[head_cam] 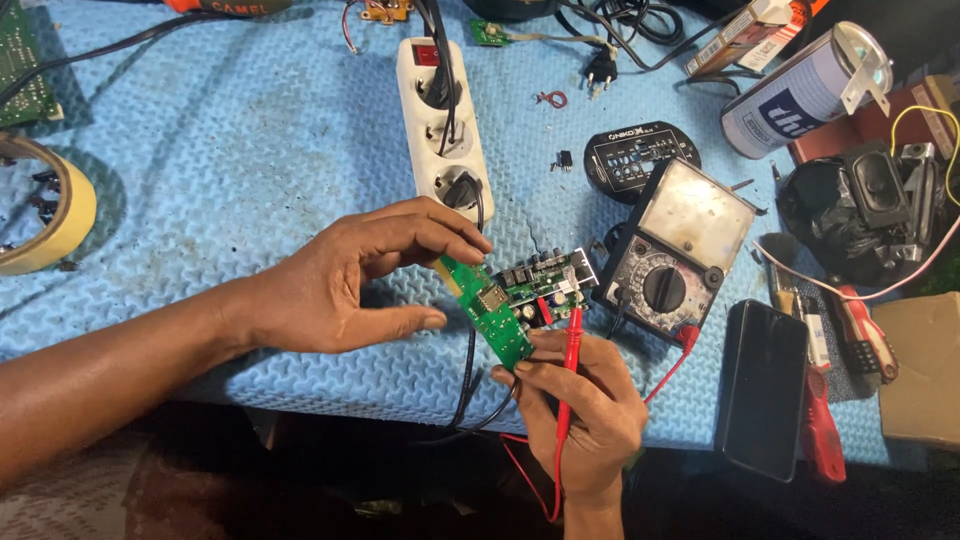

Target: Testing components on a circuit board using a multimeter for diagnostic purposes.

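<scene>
From my end a lot is cut off. The tape roll (40, 210) runs off the left edge, and so does the green board (22, 65) in the top corner. My right hand (585, 420) covers the lower end of the small circuit board (498, 312), and I can't make out where the red probe (572, 345) tip lands. The components are too tiny to read. The cardboard box (925, 370) is clipped on the right.
</scene>
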